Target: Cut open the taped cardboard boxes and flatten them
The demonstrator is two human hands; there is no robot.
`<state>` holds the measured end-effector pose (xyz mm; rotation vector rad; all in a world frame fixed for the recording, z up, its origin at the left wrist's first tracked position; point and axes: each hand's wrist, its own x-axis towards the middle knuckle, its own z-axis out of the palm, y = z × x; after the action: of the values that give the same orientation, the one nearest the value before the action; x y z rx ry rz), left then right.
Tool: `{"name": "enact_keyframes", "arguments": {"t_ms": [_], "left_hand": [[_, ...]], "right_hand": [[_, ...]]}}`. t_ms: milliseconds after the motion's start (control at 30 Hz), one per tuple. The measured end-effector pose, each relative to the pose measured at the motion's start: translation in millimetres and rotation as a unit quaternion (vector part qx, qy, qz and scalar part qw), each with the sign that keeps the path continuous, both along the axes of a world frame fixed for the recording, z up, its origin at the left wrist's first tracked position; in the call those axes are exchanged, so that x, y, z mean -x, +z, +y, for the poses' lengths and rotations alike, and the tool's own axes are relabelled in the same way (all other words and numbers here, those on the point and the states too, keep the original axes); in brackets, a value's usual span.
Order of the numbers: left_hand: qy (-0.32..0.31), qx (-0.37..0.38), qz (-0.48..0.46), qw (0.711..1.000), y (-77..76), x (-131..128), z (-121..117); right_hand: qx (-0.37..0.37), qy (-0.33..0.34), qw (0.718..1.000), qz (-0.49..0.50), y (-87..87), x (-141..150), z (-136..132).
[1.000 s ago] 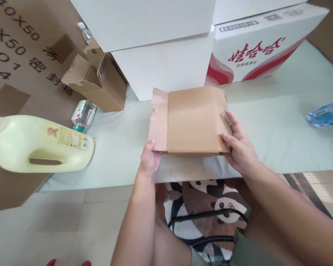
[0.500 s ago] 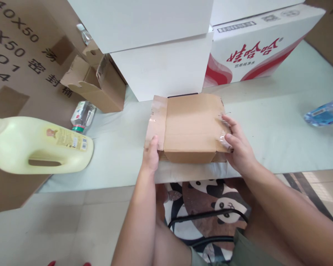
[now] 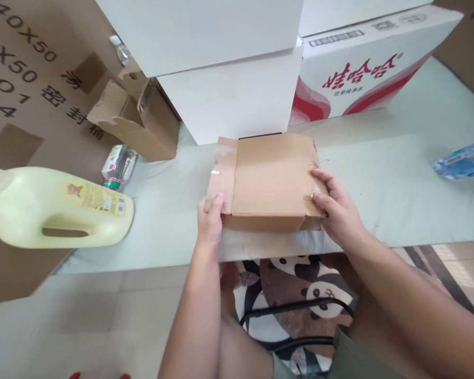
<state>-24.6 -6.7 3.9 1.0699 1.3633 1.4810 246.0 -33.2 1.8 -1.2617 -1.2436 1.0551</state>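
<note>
A small brown cardboard box (image 3: 268, 179) lies flat on the pale table (image 3: 379, 189) right in front of me, its flaps folded over the top and old clear tape on its left flap. My left hand (image 3: 210, 221) grips the box's near left corner, thumb on top of the taped flap. My right hand (image 3: 335, 208) holds the near right corner, fingers curled over the top edge. Both hands are closed on the box.
Stacked white boxes (image 3: 229, 89) stand just behind the cardboard box. A red-and-white printed carton (image 3: 363, 73) sits at the back right. A pale yellow jug (image 3: 59, 208), a small bottle (image 3: 118, 166) and an open brown carton (image 3: 138, 121) lie left. A blue-labelled bottle (image 3: 462, 160) lies far right.
The box, tilted up at its near edge a second ago, now lies flat on the table. My left hand shifted onto the taped flap; my right hand curled tighter on the right corner.
</note>
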Motion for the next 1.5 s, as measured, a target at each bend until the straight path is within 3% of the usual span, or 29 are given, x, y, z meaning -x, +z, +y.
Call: {"name": "enact_keyframes", "arguments": {"t_ms": [267, 567, 700, 833, 1100, 1500], "left_hand": [[-0.034, -0.020, -0.046, 0.998, -5.6, 2.8, 0.3], [-0.094, 0.014, -0.066, 0.993, -11.7, 2.9, -0.5], [-0.124, 0.073, -0.015, 0.989, -5.8, 3.3, -6.1], [-0.118, 0.135, 0.049, 0.983, 4.3, 0.7, -13.3], [-0.098, 0.129, 0.053, 0.985, 12.1, -3.4, -11.7], [-0.090, 0.106, 0.042, 0.989, 8.0, -2.6, -11.0]], "right_hand": [[0.049, -0.044, 0.993, 0.097, 12.2, 7.6, 0.0], [0.077, -0.073, 0.984, 0.145, 21.4, 10.6, 1.7], [0.082, -0.082, 0.982, 0.150, 20.6, 8.4, 2.8], [0.078, -0.075, 0.983, 0.146, 18.8, 6.2, 3.4], [0.102, -0.096, 0.976, 0.167, 23.5, 10.9, 2.8], [0.108, -0.096, 0.974, 0.172, 26.2, 13.7, 2.8]]}}
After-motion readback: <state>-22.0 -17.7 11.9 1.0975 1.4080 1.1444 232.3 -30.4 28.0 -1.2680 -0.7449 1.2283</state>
